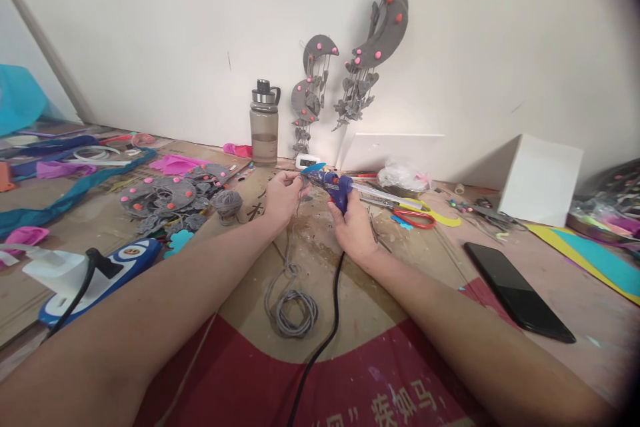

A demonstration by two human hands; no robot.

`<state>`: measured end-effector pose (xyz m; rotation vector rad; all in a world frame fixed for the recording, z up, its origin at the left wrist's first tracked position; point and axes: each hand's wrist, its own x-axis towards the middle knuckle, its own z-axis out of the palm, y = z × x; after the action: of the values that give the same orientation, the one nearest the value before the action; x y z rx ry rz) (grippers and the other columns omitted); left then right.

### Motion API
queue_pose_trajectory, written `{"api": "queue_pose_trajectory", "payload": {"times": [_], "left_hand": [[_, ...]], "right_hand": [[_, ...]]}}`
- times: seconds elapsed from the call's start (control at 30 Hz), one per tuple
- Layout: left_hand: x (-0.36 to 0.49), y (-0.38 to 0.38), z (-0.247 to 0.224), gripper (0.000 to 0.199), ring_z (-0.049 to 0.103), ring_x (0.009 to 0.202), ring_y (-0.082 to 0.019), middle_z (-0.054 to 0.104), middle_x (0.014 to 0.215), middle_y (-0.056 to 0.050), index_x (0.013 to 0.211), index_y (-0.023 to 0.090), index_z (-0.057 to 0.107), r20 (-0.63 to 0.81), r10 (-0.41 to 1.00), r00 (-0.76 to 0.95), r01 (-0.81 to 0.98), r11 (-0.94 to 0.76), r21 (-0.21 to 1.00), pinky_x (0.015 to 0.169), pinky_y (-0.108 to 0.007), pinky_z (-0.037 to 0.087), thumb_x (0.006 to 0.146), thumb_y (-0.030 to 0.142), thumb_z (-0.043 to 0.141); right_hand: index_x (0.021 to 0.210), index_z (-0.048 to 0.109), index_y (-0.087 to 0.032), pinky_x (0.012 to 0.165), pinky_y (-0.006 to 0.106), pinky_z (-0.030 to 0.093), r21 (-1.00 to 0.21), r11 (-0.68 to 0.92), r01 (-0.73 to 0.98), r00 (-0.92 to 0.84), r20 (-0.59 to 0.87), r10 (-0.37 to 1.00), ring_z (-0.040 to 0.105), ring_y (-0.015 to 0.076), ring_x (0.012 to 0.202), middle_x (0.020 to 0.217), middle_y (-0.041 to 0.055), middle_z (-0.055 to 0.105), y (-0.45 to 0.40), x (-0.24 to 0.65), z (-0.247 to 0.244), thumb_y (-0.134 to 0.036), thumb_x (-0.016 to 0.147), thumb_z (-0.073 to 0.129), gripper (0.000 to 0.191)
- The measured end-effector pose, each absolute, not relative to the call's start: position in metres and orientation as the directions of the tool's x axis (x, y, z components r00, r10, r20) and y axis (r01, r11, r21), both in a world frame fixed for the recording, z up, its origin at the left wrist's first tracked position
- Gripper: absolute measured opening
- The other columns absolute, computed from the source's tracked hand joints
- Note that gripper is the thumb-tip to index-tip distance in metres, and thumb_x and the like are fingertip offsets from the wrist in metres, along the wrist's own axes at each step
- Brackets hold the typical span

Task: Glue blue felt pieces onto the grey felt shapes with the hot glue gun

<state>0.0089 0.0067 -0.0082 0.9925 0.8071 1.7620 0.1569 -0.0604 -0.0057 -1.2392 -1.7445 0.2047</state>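
Note:
My right hand [354, 227] is wrapped round a blue hot glue gun [338, 188], with a clear glue stick [385, 195] sticking out of its back end. The gun's front points left, towards my left hand [283, 199], whose fingers pinch a small grey piece [304, 181] right by the nozzle. Part of that piece hides behind my fingertips. Grey yarn [296, 310] hangs down from there and lies in a loose coil on the cardboard. A blue shape [314, 168] shows just above the nozzle; I cannot tell whether it touches the gun.
A ball of grey yarn [227, 205] and grey felt crescents [159, 197] lie to the left, near a power strip [131, 260]. Behind stands a water bottle [264, 127]. Red-handled scissors [414, 217] and a phone [517, 290] lie right. Felt mobiles [393, 30] hang on the white board.

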Motion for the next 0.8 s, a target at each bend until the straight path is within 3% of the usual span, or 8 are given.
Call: {"api": "queue_pose_trajectory", "payload": {"times": [0.23,0.8], "left_hand": [[0.0089,0.0053,-0.0067,0.005,0.064,0.070,-0.013,0.067,0.072,-0.001,0.075,0.015,0.059,0.272,0.929,-0.251,-0.397,-0.355,0.846,0.076,-0.034,0.058,0.074,0.017,0.064],[0.0084,0.0068,-0.0070,0.008,0.068,0.068,-0.014,0.067,0.073,-0.001,0.075,0.015,0.056,0.265,0.931,-0.252,-0.440,-0.355,0.825,0.072,-0.033,0.059,0.075,0.018,0.064]], "right_hand": [[0.119,0.047,-0.016,0.084,0.046,0.047,-0.596,0.454,0.662,-0.014,0.596,0.803,0.059,0.0286,0.090,0.100,0.0140,0.062,-0.0605,0.1571,-0.0070,-0.032,0.087,0.047,0.035],[0.121,0.048,-0.018,0.087,0.049,0.049,-0.598,0.477,0.644,0.029,0.643,0.766,0.061,0.0300,0.093,0.102,0.0137,0.064,-0.0549,0.1597,-0.0125,-0.032,0.087,0.048,0.036]]}}
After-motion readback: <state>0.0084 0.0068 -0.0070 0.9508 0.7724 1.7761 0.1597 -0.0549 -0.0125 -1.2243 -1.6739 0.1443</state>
